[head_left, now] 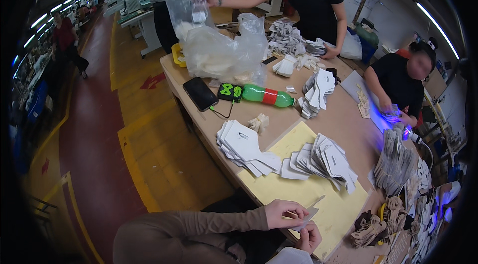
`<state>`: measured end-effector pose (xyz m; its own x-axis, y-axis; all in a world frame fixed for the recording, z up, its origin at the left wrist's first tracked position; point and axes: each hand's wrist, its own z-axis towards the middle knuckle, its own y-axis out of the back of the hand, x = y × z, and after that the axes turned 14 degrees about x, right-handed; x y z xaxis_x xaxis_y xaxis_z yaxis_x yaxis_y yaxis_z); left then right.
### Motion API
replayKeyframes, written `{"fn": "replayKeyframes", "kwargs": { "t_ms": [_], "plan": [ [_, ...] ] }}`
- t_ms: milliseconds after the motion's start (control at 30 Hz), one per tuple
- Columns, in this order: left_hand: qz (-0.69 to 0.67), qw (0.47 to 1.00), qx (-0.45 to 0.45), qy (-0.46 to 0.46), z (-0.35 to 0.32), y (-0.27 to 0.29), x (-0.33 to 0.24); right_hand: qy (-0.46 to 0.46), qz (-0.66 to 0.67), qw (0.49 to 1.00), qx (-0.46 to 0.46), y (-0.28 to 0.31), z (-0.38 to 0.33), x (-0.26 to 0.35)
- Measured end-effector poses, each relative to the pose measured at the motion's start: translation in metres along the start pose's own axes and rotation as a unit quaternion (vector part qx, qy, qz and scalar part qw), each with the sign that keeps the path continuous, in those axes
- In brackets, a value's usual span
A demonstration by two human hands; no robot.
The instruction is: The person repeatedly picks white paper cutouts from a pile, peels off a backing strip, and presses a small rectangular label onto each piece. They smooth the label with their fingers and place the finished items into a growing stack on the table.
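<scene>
My left hand point(285, 212), at the end of a brown sleeve, pinches a small white cut piece point(307, 218) over the near edge of a yellow sheet point(279, 189) on the brown table point(343, 114). My right hand point(309, 237) sits just below it and grips the same piece from underneath. Fanned stacks of similar white pieces lie on the sheet, one point(326, 159) ahead of my hands and one point(244, 147) further left. How many pieces I hold cannot be made out.
A green bottle point(266, 96), a black phone point(199, 93) and clear plastic bags point(224, 52) lie further along the table. Grey stacks point(396, 159) and brown scraps point(371, 226) sit at right. Two people in black work at the far and right sides. The yellow-and-red floor point(124, 154) lies left.
</scene>
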<state>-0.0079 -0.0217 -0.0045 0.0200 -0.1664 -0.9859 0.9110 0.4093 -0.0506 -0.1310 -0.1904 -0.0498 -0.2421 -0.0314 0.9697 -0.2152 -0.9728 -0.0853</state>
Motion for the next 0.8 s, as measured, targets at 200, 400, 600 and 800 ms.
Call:
{"fn": "replayKeyframes", "kwargs": {
  "t_ms": [200,400,600,800],
  "plan": [
    [0.107,0.994,-0.024,0.011,-0.007,-0.004,-0.015,-0.043,-0.221,0.972,0.068,-0.035,0.016,0.057],
    [0.002,0.995,-0.076,0.066,-0.006,-0.005,-0.017,-0.083,-0.178,0.979,0.056,-0.044,0.020,0.069],
    [-0.033,0.990,-0.132,0.041,-0.001,0.002,-0.016,-0.121,0.031,0.991,0.040,-0.041,0.008,0.069],
    [-0.001,0.974,-0.218,0.065,0.010,0.003,-0.012,-0.103,0.119,0.988,-0.002,-0.035,-0.003,0.062]
  ]
}}
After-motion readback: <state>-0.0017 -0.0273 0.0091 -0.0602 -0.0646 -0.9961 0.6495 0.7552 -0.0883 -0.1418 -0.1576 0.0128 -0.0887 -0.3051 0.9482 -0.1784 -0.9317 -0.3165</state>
